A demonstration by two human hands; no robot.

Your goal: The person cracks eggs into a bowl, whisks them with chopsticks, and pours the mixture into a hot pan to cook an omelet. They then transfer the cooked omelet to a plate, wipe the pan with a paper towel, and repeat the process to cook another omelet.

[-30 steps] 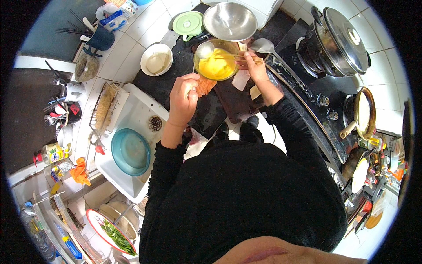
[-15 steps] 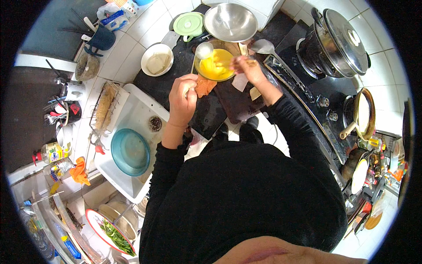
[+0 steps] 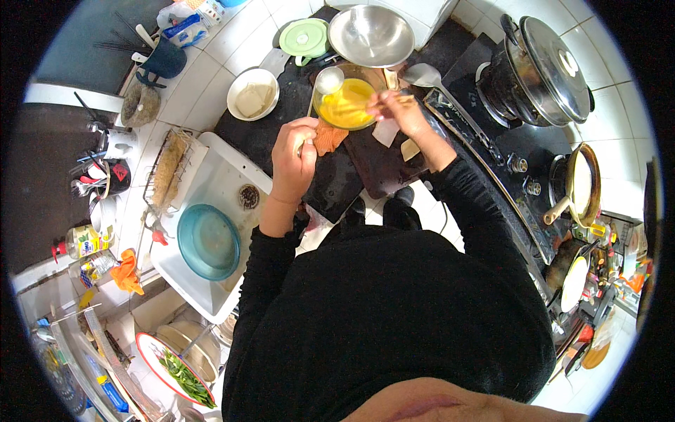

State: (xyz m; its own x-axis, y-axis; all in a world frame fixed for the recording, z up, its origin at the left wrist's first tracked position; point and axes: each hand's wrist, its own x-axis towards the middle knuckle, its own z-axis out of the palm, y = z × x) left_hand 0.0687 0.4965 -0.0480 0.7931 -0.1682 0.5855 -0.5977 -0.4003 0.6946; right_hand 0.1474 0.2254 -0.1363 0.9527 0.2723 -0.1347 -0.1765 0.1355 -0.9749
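A glass bowl of yellow beaten egg (image 3: pixel 336 114) stands on the dark counter in front of me. My right hand (image 3: pixel 399 111) is closed round chopsticks (image 3: pixel 348 108), whose tips are in the egg and smeared by motion. To the left of the bowl, my left hand (image 3: pixel 295 144) is closed on the thin handle of a ladle (image 3: pixel 329 80). The ladle's round bowl hangs over the egg bowl's far left rim. An orange cloth (image 3: pixel 329 138) lies between my left hand and the egg bowl. On the right, a dark cutting board (image 3: pixel 376 169) carries pale flat pieces.
Left of the egg is a white bowl (image 3: pixel 253 94) with a pale slab. Behind stand a green lidded pot (image 3: pixel 304 38) and a steel basin (image 3: pixel 371 35). A large pot (image 3: pixel 545 70) sits on the right-hand stove. The sink (image 3: pixel 232 165) at left holds a teal basin (image 3: pixel 208 243).
The chopsticks have swept through the egg, with my right hand shifting slightly. My left hand keeps the ladle in nearly the same place.
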